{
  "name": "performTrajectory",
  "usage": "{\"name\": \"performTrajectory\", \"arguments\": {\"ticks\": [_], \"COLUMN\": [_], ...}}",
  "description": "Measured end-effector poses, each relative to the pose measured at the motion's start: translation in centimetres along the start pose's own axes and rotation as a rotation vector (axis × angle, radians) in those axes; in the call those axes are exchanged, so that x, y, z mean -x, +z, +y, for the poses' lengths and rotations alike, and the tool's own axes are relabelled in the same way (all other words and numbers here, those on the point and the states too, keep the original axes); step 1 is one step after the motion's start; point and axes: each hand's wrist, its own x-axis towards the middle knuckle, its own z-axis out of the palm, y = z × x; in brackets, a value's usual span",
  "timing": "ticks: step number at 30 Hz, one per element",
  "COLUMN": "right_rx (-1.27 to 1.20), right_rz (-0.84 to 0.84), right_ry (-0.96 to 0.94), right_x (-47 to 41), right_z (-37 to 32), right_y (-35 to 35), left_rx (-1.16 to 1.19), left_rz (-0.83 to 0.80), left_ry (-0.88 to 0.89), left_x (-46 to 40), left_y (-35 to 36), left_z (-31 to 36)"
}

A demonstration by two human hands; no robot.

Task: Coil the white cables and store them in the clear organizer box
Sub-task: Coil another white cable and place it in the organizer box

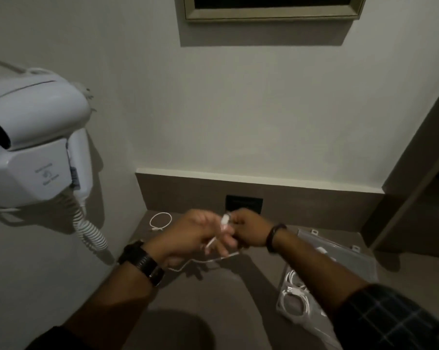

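Observation:
Both hands meet above the brown counter (213, 294). My left hand (188, 236) and my right hand (248, 229) are both closed on one thin white cable (224, 223); its loose tail (203, 262) droops below the hands toward the counter. A second white cable (160, 221) lies in a small loop at the counter's back left. The clear organizer box (339, 251) sits open at the right, partly hidden by my right forearm, with coiled white cables (294, 294) inside its near part.
A white wall-mounted hair dryer (31, 142) with a spiral cord (87, 228) hangs at the left. A dark wall socket (243, 203) sits in the brown backsplash behind the hands. A framed mirror edge (271, 11) is above. A dark post (415, 160) stands right.

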Motion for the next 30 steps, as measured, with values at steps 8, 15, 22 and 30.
{"name": "performTrajectory", "arguments": {"ticks": [8,15,22,30], "right_rx": [0.166,0.026,0.268,0.400], "right_rz": [0.088,-0.087,0.136,0.192], "right_ry": [-0.161,-0.191,-0.159,-0.079], "right_x": [-0.5,0.6,-2.7,-2.9], "right_z": [-4.4,-1.4,-1.4,-6.5], "right_y": [-2.5,3.1,-5.0,-7.9], "left_rx": [0.164,0.561,0.347,0.040], "left_rz": [0.475,0.256,0.204,0.399], "left_ry": [-0.056,0.030,0.109,-0.077], "left_x": [-2.0,-1.6,-0.9,-2.3], "left_y": [-0.5,-1.3,0.4,1.6], "left_z": [-0.9,4.4,5.1,1.6]}}
